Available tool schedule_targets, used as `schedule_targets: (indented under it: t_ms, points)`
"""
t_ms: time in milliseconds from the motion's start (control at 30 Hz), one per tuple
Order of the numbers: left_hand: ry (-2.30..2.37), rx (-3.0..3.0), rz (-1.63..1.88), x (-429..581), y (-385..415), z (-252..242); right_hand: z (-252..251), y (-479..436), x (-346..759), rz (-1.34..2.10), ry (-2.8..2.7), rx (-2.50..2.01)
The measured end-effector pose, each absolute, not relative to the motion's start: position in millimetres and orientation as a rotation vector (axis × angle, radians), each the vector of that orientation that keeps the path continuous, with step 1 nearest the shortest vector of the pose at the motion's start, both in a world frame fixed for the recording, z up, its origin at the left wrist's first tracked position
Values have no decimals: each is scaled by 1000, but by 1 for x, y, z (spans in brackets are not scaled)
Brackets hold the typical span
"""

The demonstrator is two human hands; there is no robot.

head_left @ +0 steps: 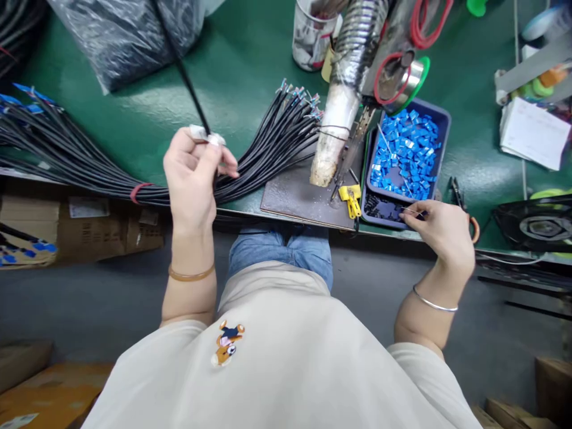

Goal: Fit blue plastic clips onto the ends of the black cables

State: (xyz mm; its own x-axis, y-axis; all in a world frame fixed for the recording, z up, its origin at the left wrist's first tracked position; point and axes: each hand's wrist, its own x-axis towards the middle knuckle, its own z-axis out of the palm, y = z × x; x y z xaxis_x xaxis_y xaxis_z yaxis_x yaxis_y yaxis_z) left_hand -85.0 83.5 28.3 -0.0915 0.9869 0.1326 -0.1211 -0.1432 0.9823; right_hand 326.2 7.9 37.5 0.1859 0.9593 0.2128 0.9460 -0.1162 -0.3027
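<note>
Crossing tabletop (pixel 250 65) above grey floor (pixel 366 286): cables (pixel 274 140).

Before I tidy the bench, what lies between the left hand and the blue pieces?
The head view shows cables, then a hose end over a brown board, with thin rods beside it.

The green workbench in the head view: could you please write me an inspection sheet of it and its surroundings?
Surface: glossy green tabletop; brown rectangular board at front edge.
Job's things: small blue plastic pieces in a purple-grey rectangular tray; small black pieces nearer the person.
Clutter: yellow plastic tool, clear cylindrical cup.
Hands: left hand holds one black cable; right hand beside the black pieces, grip unclear.
Cables: black cable bundle, red band around it.
Surroundings: brown cardboard boxes below the bench; grey floor.
</note>
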Motion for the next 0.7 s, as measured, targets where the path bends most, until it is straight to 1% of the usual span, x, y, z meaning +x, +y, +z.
schedule_targets:
  t_ms: [33,67,167,233,267,300,367,467,567,700]
  points:
    - [1043,1256,1399,-82,80,33,39,8,325,64,-1816,-2134]
    - [939,1362,1290,-77,75,38,41,8,322,61,-1810,-2184]
    - [451,1629,616,-53,64,48,50,1,304,-29,-1594,-2219]
    - [172,1600,323,-33,57,47,56,-8,285,-59,-1435,-2021]
    - [140,1548,280,-23,54,44,58,-13,273,-84,-1377,-1903]
    - [208,1491,329,-14,50,39,60,-18,261,-40,-1337,-1797]
    - [462,1367,554,0,43,25,59,-26,236,68,-1281,-1645]
    - [734,1220,838,10,33,8,49,-32,207,402,-1304,-1526]
    - [828,1159,907,12,26,2,31,-28,188,621,-1323,-1489]
    - [844,1166,948,15,24,3,13,-20,174,682,-1287,-1507]
